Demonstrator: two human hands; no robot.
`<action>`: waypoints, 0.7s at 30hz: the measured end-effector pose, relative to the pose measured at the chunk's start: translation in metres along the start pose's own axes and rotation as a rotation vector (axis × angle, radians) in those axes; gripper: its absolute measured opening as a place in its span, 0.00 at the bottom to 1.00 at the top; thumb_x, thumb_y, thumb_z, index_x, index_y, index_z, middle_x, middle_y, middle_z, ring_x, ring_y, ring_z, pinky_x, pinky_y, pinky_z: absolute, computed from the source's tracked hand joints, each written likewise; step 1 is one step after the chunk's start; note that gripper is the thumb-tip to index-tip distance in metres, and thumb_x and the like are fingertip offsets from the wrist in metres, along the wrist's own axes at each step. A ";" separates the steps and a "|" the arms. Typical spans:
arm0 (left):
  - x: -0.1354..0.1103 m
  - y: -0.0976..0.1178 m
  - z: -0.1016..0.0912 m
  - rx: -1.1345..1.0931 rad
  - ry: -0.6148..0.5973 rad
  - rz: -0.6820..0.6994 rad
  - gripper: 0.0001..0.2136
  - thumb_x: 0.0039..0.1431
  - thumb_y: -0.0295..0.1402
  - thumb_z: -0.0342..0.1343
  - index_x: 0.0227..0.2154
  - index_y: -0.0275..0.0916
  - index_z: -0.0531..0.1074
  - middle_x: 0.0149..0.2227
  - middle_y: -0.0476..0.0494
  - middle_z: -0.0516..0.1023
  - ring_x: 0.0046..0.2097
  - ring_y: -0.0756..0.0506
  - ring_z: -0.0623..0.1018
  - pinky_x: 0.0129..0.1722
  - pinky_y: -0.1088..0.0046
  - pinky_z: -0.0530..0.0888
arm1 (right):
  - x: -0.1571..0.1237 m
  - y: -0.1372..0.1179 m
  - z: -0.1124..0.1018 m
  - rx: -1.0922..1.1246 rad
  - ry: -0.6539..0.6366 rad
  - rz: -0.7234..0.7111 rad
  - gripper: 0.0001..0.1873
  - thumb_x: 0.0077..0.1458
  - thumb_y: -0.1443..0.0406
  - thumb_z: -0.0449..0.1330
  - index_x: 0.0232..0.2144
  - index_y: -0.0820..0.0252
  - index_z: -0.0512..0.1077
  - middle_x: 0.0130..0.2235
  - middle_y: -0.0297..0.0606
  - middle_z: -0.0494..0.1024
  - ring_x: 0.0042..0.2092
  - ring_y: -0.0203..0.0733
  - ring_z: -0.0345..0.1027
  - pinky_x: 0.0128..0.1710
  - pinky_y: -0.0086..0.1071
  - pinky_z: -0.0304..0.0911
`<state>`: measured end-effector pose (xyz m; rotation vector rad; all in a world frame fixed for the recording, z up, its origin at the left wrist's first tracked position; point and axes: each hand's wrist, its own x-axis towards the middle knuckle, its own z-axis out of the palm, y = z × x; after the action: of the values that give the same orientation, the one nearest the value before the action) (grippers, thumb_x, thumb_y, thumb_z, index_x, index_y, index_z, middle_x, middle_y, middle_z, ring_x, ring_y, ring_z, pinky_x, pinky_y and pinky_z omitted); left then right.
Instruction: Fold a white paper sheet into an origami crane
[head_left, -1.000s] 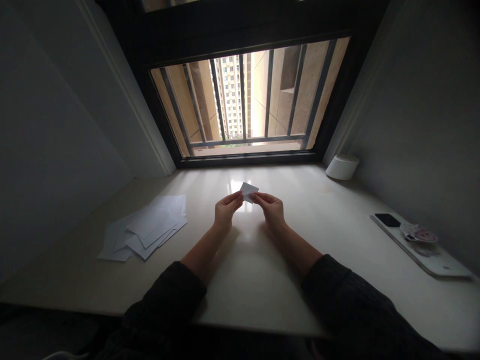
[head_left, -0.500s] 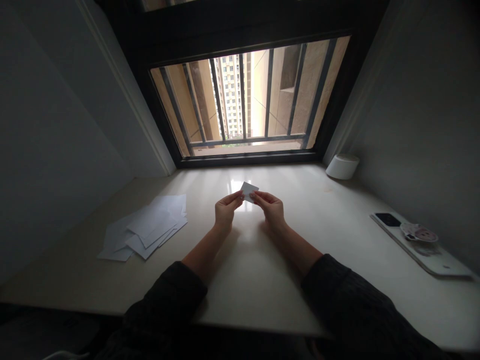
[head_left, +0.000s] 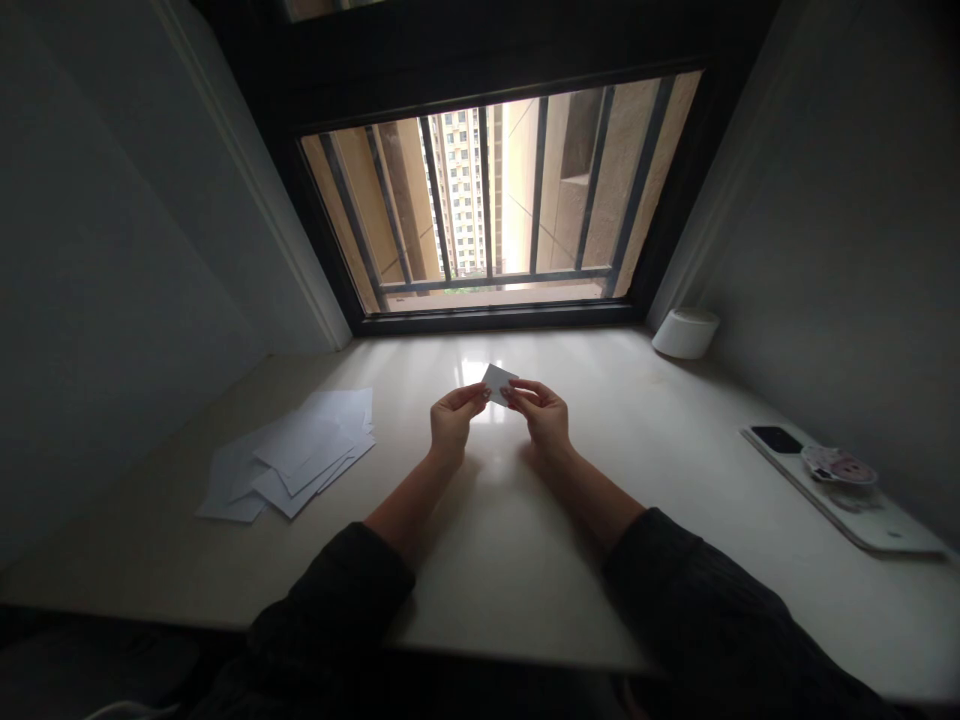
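A small folded white paper (head_left: 496,381) is held up above the pale tabletop (head_left: 495,540), just in front of the window. My left hand (head_left: 452,420) pinches its left edge between thumb and fingers. My right hand (head_left: 544,413) pinches its right edge, with the fingers curled over the paper's lower part. Both forearms reach out from dark sleeves. Much of the paper is hidden behind my fingertips.
A loose pile of white paper sheets (head_left: 289,455) lies at the left of the table. A white round container (head_left: 685,333) stands at the back right corner. A white tablet with a phone and a sticker on it (head_left: 840,485) lies at the right. A barred window (head_left: 495,200) is ahead.
My right hand's fingers have shifted slightly over the paper's edge. Otherwise hands and paper stay in the same place.
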<state>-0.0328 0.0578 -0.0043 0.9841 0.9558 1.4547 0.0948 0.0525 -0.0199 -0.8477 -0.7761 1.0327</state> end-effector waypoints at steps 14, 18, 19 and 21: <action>0.000 -0.003 -0.004 0.069 -0.059 -0.022 0.25 0.38 0.36 0.69 0.41 0.36 0.68 0.31 0.41 0.80 0.36 0.45 0.78 0.42 0.64 0.72 | 0.000 -0.003 -0.002 -0.057 0.002 0.026 0.21 0.31 0.56 0.72 0.29 0.60 0.74 0.27 0.38 0.80 0.31 0.44 0.75 0.37 0.40 0.69; 0.000 -0.004 -0.004 0.061 -0.055 -0.031 0.23 0.38 0.36 0.69 0.38 0.36 0.69 0.31 0.41 0.80 0.36 0.45 0.78 0.42 0.64 0.72 | 0.000 -0.002 -0.001 -0.040 -0.001 0.041 0.22 0.31 0.56 0.72 0.30 0.61 0.74 0.28 0.39 0.80 0.32 0.45 0.75 0.38 0.40 0.70; 0.001 -0.004 -0.004 0.056 -0.055 -0.037 0.23 0.38 0.36 0.69 0.38 0.36 0.70 0.31 0.41 0.80 0.36 0.45 0.78 0.42 0.65 0.72 | 0.000 -0.002 -0.001 -0.029 -0.001 0.049 0.22 0.31 0.57 0.72 0.30 0.61 0.74 0.28 0.39 0.80 0.32 0.45 0.75 0.39 0.40 0.70; 0.001 -0.004 -0.004 0.046 -0.058 -0.051 0.22 0.38 0.36 0.69 0.38 0.36 0.70 0.32 0.40 0.80 0.36 0.45 0.78 0.42 0.65 0.72 | 0.000 -0.001 -0.002 -0.004 -0.005 0.072 0.22 0.31 0.58 0.72 0.30 0.61 0.74 0.28 0.39 0.80 0.33 0.45 0.75 0.39 0.40 0.70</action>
<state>-0.0356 0.0587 -0.0099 1.0227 0.9690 1.3596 0.0966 0.0517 -0.0202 -0.8821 -0.7562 1.0979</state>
